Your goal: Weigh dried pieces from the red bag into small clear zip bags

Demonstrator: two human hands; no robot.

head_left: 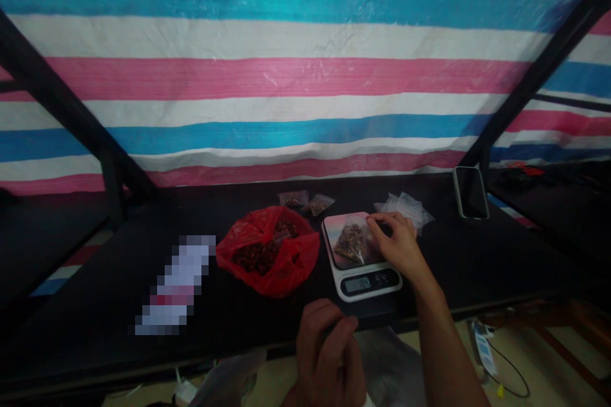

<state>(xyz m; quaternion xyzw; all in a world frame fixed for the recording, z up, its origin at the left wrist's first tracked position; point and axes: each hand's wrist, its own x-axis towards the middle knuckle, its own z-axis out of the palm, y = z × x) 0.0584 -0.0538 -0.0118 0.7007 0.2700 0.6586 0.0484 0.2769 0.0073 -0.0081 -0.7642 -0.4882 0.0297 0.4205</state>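
A white digital kitchen scale (365,283) stands on the black table (477,261). On its platform lies a small clear bag of brown pieces (351,241). My right hand (398,245) rests on the scale's right side, fingertips pinching the bag's top edge. My left hand (324,346) hovers at the table's near edge with fingers curled; whether it holds anything is unclear. An open red plastic bag of dark dried pieces (267,254) lies left of the scale.
Two small filled clear bags (305,201) lie behind the red bag. A pile of unfilled clear bags (405,206) sits behind the scale. A phone (470,193) lies at the right. A blurred-out item (176,286) lies left. A striped tarp (286,76) hangs behind.
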